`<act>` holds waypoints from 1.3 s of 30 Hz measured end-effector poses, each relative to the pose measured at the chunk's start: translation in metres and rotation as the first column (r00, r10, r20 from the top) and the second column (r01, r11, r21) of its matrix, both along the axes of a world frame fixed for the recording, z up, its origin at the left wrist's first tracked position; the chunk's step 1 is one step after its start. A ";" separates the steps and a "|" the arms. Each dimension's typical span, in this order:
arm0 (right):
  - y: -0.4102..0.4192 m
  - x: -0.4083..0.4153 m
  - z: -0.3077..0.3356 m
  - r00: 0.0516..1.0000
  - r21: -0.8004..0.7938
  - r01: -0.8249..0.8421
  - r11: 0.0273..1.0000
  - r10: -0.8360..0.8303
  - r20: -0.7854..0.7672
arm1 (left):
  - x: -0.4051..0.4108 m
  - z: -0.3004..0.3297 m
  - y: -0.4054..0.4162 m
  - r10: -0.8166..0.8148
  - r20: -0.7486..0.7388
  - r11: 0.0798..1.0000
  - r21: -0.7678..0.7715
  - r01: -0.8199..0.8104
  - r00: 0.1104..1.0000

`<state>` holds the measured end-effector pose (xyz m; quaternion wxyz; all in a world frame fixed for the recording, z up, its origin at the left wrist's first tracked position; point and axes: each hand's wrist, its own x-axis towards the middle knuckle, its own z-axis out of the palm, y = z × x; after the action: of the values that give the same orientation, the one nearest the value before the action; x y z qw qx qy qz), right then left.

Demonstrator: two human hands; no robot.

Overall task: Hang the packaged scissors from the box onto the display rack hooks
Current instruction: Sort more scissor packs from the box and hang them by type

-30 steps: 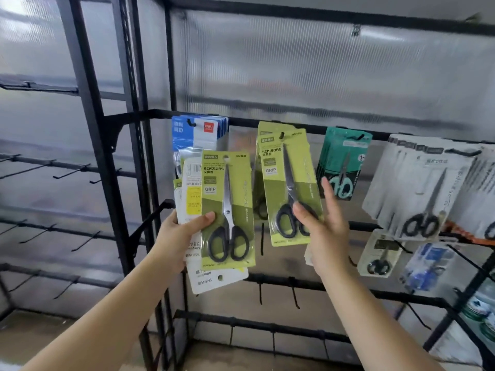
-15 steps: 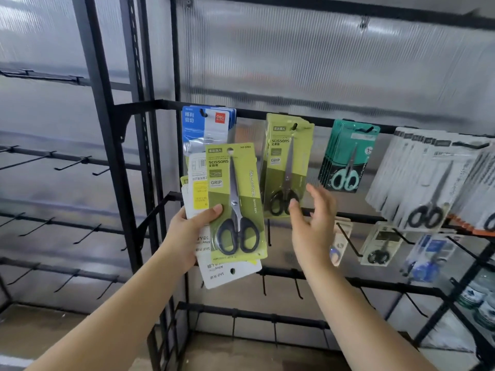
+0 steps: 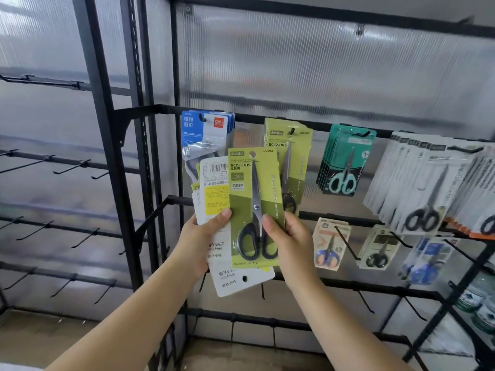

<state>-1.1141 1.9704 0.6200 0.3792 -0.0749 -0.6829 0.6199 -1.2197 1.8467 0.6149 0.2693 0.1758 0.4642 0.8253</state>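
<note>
Black rack (image 3: 112,167) behind; left hand (image 3: 198,236) grips fanned packs (image 3: 214,199), right hand (image 3: 289,242) pinches green scissors pack (image 3: 254,194), maybe top one.

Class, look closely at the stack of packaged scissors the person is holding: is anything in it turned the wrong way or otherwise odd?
Yes. Behind the front green pack, the white packs in the left hand are upside down: their print reads inverted and a hang hole sits at the bottom.
</note>
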 end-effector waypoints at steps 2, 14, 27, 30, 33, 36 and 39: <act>0.005 0.003 -0.001 1.000 0.002 -0.020 1.000 0.020 0.002 | 0.000 -0.002 -0.002 0.013 -0.016 1.000 -0.006 -0.013 1.000; 0.043 0.016 -0.053 0.951 -0.301 0.040 0.953 0.055 0.303 | -0.015 -0.030 -0.028 0.211 -0.089 0.969 -0.110 -0.220 0.973; 0.067 0.072 -0.147 0.821 -0.338 0.313 0.888 -0.074 0.566 | -0.011 -0.104 -0.035 0.259 0.058 0.924 -0.306 -0.230 0.964; 0.062 0.070 -0.151 0.803 -0.320 0.302 0.898 -0.060 0.592 | -0.009 -0.112 -0.027 0.239 0.099 0.927 -0.319 -0.197 0.966; 0.054 0.062 -0.151 0.809 -0.311 0.295 0.903 -0.063 0.585 | -0.008 -0.119 -0.021 0.212 0.135 0.930 -0.332 -0.157 0.968; 0.051 0.051 -0.145 0.836 -0.324 0.272 0.906 -0.056 0.546 | -0.011 -0.123 -0.017 0.189 0.154 0.934 -0.333 -0.129 0.970; 0.053 0.043 -0.143 0.844 -0.293 0.258 0.921 -0.068 0.532 | -0.015 -0.123 -0.015 0.174 0.172 0.938 -0.330 -0.109 0.970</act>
<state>-1.0715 2.0233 0.4766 0.2166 -0.3622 -0.6271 0.6547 -1.2343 1.8320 0.4921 0.2786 0.0129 0.5734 0.7703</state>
